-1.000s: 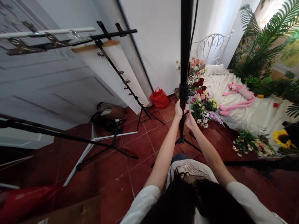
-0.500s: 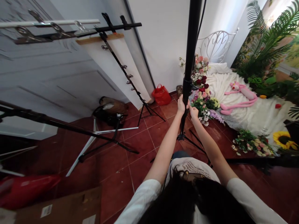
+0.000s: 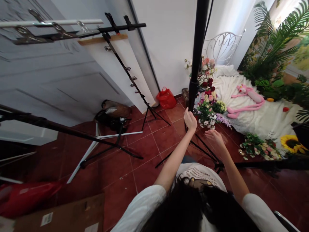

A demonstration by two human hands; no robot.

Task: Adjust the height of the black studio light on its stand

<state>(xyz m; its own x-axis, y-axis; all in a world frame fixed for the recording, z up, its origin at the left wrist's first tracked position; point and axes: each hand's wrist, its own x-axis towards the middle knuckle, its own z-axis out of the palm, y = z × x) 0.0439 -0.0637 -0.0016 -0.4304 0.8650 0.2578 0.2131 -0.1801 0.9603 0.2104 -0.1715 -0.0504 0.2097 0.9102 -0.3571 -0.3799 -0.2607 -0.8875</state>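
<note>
A black light stand rises upright in front of me, its tripod legs spread over the floor. My left hand is at the lower part of its pole, fingers stretched upward and not wrapped round it; whether the palm touches the pole I cannot tell. Off to the right of the pole, my right hand hangs in the air with its fingers spread and nothing in them. Just beyond both hands stand artificial flowers.
A backdrop stand with a white roll and metal clips is at the left. A red plastic bag sits by the wall. At the right, a pink plush toy lies on a white-covered bed. A cardboard box is near left.
Both hands have loosened from the pole and moved lower. My right hand has come away to the right, and its fingers have opened.
</note>
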